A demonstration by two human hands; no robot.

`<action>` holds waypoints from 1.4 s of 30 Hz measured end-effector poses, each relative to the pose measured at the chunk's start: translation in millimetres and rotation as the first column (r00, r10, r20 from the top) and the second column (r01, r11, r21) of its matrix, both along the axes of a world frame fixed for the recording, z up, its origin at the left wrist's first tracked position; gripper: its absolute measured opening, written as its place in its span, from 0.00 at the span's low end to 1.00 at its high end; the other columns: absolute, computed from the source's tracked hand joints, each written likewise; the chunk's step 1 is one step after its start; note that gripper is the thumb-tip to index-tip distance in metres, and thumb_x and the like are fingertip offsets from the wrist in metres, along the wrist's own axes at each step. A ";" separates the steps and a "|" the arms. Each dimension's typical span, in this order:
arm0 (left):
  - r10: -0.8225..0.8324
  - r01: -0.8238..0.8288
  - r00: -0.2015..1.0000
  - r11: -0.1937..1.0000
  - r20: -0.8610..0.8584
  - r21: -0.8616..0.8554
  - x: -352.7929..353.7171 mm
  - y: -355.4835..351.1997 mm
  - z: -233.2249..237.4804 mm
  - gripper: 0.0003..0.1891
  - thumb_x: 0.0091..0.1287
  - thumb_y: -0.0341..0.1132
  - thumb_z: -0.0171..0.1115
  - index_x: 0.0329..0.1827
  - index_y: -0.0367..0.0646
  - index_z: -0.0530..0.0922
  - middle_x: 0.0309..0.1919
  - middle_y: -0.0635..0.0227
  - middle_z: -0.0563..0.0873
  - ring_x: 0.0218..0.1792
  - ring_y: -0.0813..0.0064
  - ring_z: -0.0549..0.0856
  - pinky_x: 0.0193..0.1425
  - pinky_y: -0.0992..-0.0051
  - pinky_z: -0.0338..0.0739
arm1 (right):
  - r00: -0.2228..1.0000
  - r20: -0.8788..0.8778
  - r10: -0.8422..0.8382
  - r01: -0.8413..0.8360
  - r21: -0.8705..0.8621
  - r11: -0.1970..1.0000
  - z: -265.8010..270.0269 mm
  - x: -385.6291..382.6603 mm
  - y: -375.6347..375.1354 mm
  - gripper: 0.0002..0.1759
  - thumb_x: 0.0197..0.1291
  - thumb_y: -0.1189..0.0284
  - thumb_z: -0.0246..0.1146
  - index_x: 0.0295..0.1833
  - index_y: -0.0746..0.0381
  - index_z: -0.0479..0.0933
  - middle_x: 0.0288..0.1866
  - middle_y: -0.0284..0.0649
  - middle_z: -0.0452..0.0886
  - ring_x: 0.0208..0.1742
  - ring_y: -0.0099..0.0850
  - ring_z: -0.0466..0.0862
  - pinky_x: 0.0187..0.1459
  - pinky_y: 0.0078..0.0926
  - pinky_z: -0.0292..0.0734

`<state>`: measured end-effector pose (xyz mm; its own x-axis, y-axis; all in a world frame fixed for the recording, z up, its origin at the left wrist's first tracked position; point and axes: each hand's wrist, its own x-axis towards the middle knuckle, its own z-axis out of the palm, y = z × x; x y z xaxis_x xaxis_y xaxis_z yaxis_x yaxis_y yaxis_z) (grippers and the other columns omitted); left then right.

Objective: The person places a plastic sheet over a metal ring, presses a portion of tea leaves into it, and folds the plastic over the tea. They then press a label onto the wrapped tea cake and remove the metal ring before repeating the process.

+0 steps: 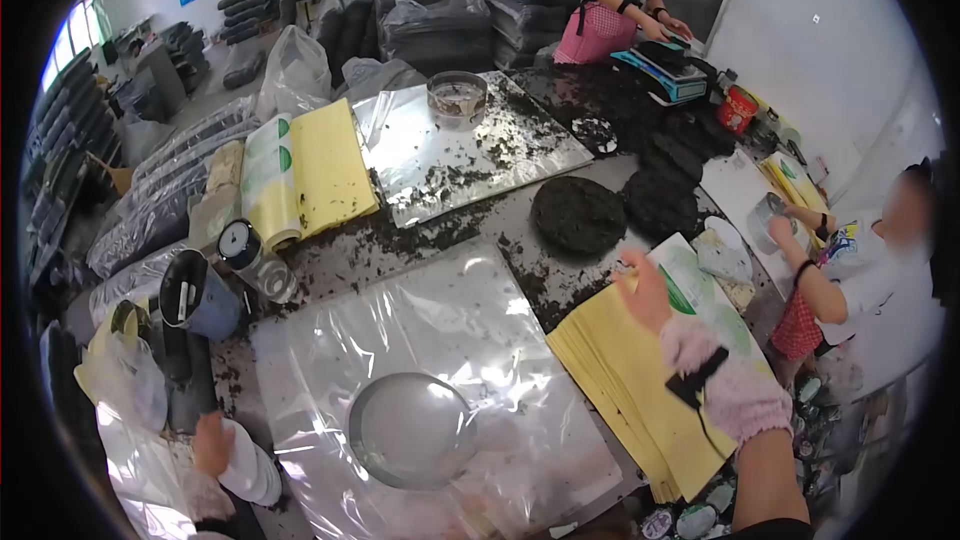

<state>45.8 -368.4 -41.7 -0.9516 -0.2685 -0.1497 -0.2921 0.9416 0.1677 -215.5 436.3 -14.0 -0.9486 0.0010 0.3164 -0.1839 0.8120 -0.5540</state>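
Note:
My right hand [645,292], in a fluffy pink sleeve cuff with a black strap, hovers open with fingers apart over a stack of yellow paper sheets [630,380]. A white and green printed wrapper [690,285] lies beside it. At the lower left, my left hand [212,445] is against a stack of white round sheets [250,465]; its fingers are partly hidden. Between my hands, a metal ring [412,430] sits on clear plastic film [330,340]. Two dark round pressed cakes [578,215] [660,202] lie beyond.
A metal board [450,160] with dark leaf crumbs bears another ring [457,98]. A blue cup [200,295] and a dial gauge [240,243] stand left. One co-worker handles dark material at a scale [660,75]; another holds a ring [768,220] at right. Bagged stacks fill the back.

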 end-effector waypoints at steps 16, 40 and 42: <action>0.064 -0.080 0.889 0.997 -0.454 -0.017 93.3 149.8 28.6 0.15 0.55 0.30 0.76 0.43 0.33 0.85 0.41 0.50 0.89 0.44 0.49 0.89 0.50 0.60 0.83 | 0.951 0.203 0.235 -0.307 0.501 0.809 -10.7 -47.5 -86.4 0.64 0.49 0.45 0.77 0.84 0.58 0.50 0.85 0.61 0.48 0.84 0.60 0.50 0.79 0.61 0.49; -0.376 0.611 0.687 0.762 -0.622 0.214 32.6 338.4 86.7 0.09 0.57 0.28 0.74 0.40 0.45 0.86 0.35 0.65 0.88 0.34 0.63 0.88 0.35 0.65 0.82 | 0.555 -0.168 0.814 -0.753 0.313 0.578 27.7 178.0 -238.9 0.40 0.58 0.68 0.65 0.78 0.61 0.66 0.79 0.57 0.63 0.79 0.60 0.62 0.75 0.66 0.57; -0.345 0.555 0.737 0.799 -0.581 0.230 36.5 327.0 82.0 0.11 0.57 0.34 0.77 0.41 0.44 0.86 0.30 0.67 0.84 0.28 0.65 0.85 0.30 0.66 0.79 | 0.524 -0.080 0.848 -0.801 0.292 0.523 12.2 189.8 -245.2 0.48 0.51 0.55 0.71 0.77 0.61 0.67 0.79 0.56 0.63 0.79 0.58 0.63 0.75 0.64 0.58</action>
<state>82.3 -41.3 40.3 -0.9083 0.1870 0.3741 0.3718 0.7708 0.5174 -25.7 191.1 -1.8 -0.4063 -0.8318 0.3781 -0.9072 0.3179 -0.2757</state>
